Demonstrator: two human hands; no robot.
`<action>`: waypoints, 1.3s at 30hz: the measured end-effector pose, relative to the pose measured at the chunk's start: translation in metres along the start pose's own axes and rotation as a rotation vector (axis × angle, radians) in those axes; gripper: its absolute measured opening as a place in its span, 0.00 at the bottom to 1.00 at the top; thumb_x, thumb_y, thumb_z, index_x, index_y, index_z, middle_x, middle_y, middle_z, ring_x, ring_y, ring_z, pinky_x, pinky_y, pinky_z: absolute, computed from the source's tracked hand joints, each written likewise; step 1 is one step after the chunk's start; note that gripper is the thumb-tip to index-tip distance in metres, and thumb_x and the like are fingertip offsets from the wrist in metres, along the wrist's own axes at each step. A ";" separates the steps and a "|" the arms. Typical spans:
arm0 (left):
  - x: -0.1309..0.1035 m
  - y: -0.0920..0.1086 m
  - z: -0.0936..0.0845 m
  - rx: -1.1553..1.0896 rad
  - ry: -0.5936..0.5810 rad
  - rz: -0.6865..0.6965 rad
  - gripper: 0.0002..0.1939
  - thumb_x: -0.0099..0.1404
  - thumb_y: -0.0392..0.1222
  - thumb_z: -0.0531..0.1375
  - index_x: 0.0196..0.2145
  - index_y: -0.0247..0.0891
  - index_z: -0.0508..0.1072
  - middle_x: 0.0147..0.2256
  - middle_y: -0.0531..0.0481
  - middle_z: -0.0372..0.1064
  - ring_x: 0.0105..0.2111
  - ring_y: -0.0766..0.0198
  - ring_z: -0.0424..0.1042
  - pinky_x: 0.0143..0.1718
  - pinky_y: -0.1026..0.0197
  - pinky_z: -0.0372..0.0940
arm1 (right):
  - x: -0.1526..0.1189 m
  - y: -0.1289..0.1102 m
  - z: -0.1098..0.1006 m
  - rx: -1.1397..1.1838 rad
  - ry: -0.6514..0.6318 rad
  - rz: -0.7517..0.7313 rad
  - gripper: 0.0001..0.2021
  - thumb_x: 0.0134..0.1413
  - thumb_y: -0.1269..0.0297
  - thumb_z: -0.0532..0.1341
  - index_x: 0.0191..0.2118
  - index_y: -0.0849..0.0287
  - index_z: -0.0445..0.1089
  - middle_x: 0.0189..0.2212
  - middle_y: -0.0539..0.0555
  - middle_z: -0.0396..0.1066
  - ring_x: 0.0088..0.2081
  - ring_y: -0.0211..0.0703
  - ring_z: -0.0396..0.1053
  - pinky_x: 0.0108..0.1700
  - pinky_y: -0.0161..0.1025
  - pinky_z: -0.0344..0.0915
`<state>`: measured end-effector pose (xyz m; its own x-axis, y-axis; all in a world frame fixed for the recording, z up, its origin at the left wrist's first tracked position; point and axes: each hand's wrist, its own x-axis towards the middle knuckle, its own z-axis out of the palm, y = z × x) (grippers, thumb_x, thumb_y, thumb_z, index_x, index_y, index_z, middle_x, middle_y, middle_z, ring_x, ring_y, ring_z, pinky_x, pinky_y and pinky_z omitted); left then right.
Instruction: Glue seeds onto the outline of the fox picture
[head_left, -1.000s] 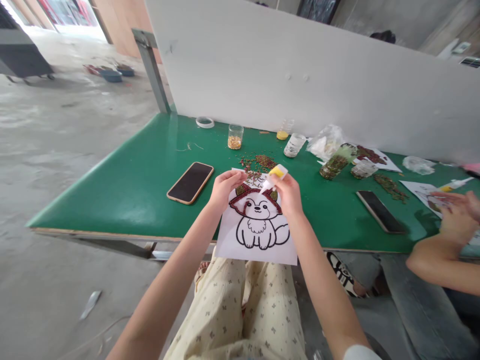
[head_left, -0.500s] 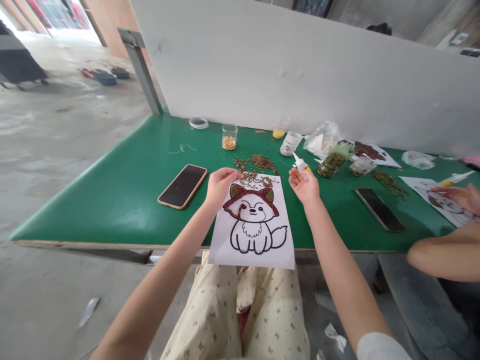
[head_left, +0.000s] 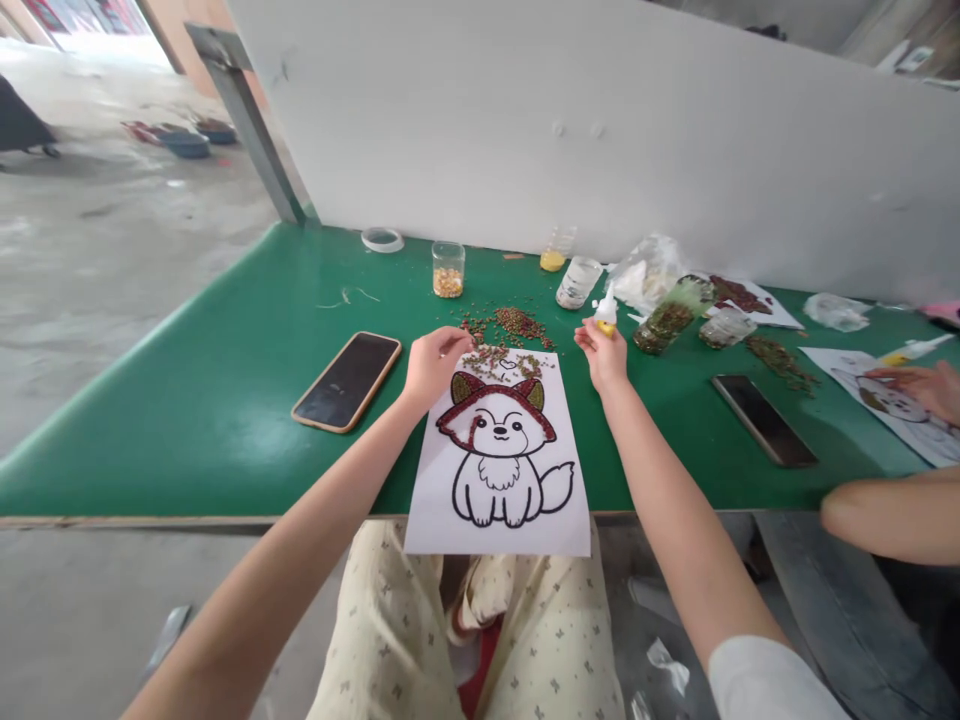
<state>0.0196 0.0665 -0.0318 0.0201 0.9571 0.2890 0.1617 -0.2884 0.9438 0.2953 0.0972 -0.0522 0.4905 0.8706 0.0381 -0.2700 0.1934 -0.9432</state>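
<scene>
A sheet of paper printed with a cartoon fox lies in front of me, overhanging the near table edge. Dark red and green seeds fill the fox's ears and head outline. More loose seeds are scattered across the sheet's top and heaped beyond it. My left hand, fingertips pinched together, is beside the sheet's upper left corner; what is between them is too small to make out. To the right of the sheet, my right hand holds a glue bottle with a white nozzle, pointing up.
A phone lies left on the green table, another phone right. Behind stand a cup of corn kernels, a white-labelled cup and a tilted seed jar. A co-worker's hand rests over another drawing.
The glue bottle in my right hand has turned from leaning left to nearly upright, and that hand's fingers have curled in. My left hand has shifted slightly, still pinched. The camera view has shifted.
</scene>
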 end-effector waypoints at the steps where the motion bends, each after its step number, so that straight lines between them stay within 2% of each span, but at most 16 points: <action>1: 0.003 -0.002 -0.002 -0.021 0.017 -0.017 0.07 0.58 0.43 0.61 0.29 0.38 0.76 0.27 0.50 0.74 0.31 0.62 0.71 0.38 0.62 0.63 | 0.001 0.002 0.001 -0.050 -0.010 -0.025 0.13 0.46 0.54 0.67 0.26 0.60 0.69 0.22 0.47 0.69 0.26 0.31 0.67 0.30 0.30 0.66; 3: 0.008 -0.006 -0.005 -0.076 0.048 -0.051 0.08 0.58 0.44 0.61 0.31 0.37 0.76 0.26 0.49 0.74 0.30 0.62 0.72 0.36 0.62 0.64 | 0.002 0.006 0.000 -0.161 -0.016 -0.074 0.22 0.49 0.43 0.61 0.24 0.60 0.70 0.20 0.49 0.68 0.23 0.31 0.64 0.26 0.30 0.63; 6: 0.014 -0.009 -0.008 -0.139 0.085 -0.087 0.09 0.56 0.44 0.61 0.31 0.36 0.76 0.25 0.49 0.74 0.29 0.63 0.72 0.34 0.63 0.64 | 0.003 0.010 -0.002 -0.278 0.001 -0.133 0.25 0.47 0.38 0.59 0.24 0.59 0.69 0.17 0.46 0.64 0.19 0.30 0.57 0.21 0.31 0.57; 8: 0.015 -0.008 -0.008 -0.166 0.088 -0.122 0.09 0.56 0.44 0.62 0.31 0.36 0.76 0.25 0.49 0.73 0.29 0.63 0.71 0.33 0.63 0.64 | 0.005 0.012 -0.002 -0.291 0.012 -0.134 0.23 0.48 0.40 0.60 0.25 0.58 0.68 0.18 0.46 0.65 0.19 0.31 0.57 0.21 0.31 0.56; 10: 0.014 -0.007 -0.008 -0.137 0.064 -0.124 0.09 0.56 0.44 0.62 0.31 0.36 0.76 0.26 0.48 0.74 0.30 0.63 0.71 0.34 0.62 0.64 | 0.006 0.014 -0.002 -0.275 0.013 -0.116 0.19 0.48 0.44 0.61 0.27 0.58 0.67 0.20 0.46 0.68 0.21 0.32 0.62 0.25 0.31 0.59; 14: 0.011 -0.007 -0.006 0.070 -0.014 -0.014 0.08 0.56 0.44 0.63 0.29 0.38 0.78 0.32 0.47 0.76 0.34 0.61 0.71 0.37 0.62 0.63 | 0.008 0.019 -0.004 -0.291 -0.011 -0.158 0.13 0.43 0.56 0.65 0.33 0.58 0.67 0.29 0.48 0.74 0.32 0.36 0.71 0.38 0.35 0.66; 17: 0.010 -0.007 -0.006 0.180 -0.094 0.060 0.08 0.57 0.45 0.62 0.29 0.39 0.78 0.35 0.47 0.75 0.37 0.60 0.71 0.39 0.61 0.63 | 0.008 0.019 -0.010 -0.491 -0.035 -0.225 0.14 0.42 0.58 0.64 0.36 0.58 0.69 0.34 0.51 0.75 0.37 0.42 0.72 0.44 0.40 0.66; 22: 0.011 -0.007 -0.006 0.218 -0.199 0.065 0.10 0.59 0.46 0.60 0.30 0.38 0.77 0.37 0.46 0.75 0.39 0.59 0.72 0.42 0.59 0.63 | 0.004 0.011 -0.017 -0.832 -0.068 -0.269 0.16 0.43 0.57 0.62 0.38 0.61 0.71 0.35 0.57 0.75 0.36 0.49 0.71 0.43 0.45 0.64; 28: 0.010 -0.007 -0.004 0.236 -0.232 0.022 0.11 0.59 0.47 0.60 0.31 0.38 0.78 0.38 0.46 0.75 0.40 0.59 0.72 0.42 0.58 0.63 | -0.002 0.009 -0.008 -1.051 -0.078 -0.381 0.15 0.45 0.59 0.61 0.39 0.60 0.71 0.37 0.58 0.74 0.39 0.50 0.70 0.45 0.45 0.63; 33: 0.011 -0.009 -0.004 0.248 -0.263 0.078 0.10 0.59 0.46 0.60 0.30 0.38 0.78 0.37 0.46 0.75 0.41 0.59 0.72 0.46 0.56 0.63 | -0.002 0.010 -0.005 -1.140 -0.110 -0.412 0.12 0.45 0.60 0.61 0.36 0.60 0.69 0.35 0.57 0.72 0.38 0.50 0.69 0.44 0.45 0.62; 36: 0.012 -0.007 -0.004 0.263 -0.264 0.094 0.09 0.59 0.45 0.60 0.29 0.39 0.78 0.37 0.47 0.76 0.41 0.58 0.72 0.47 0.55 0.64 | -0.009 0.002 -0.005 -1.119 0.020 -0.459 0.17 0.42 0.59 0.63 0.41 0.58 0.66 0.40 0.57 0.70 0.39 0.49 0.68 0.45 0.46 0.61; 38: 0.012 -0.004 -0.004 0.264 -0.257 0.095 0.08 0.59 0.44 0.61 0.29 0.39 0.78 0.36 0.47 0.76 0.41 0.58 0.73 0.48 0.55 0.64 | -0.021 -0.008 -0.003 -1.076 0.165 -0.575 0.20 0.43 0.57 0.64 0.44 0.57 0.63 0.43 0.57 0.68 0.39 0.47 0.67 0.46 0.48 0.61; 39: 0.012 -0.003 -0.004 0.262 -0.257 0.099 0.08 0.59 0.44 0.61 0.28 0.40 0.78 0.36 0.47 0.76 0.40 0.58 0.73 0.48 0.55 0.64 | -0.030 -0.015 0.000 -1.049 0.198 -0.660 0.18 0.46 0.57 0.62 0.43 0.57 0.62 0.43 0.57 0.68 0.39 0.47 0.67 0.46 0.48 0.61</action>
<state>0.0158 0.0786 -0.0307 0.2899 0.9102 0.2957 0.3930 -0.3949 0.8304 0.2848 0.0685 -0.0397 0.4211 0.6450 0.6377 0.8176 0.0343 -0.5747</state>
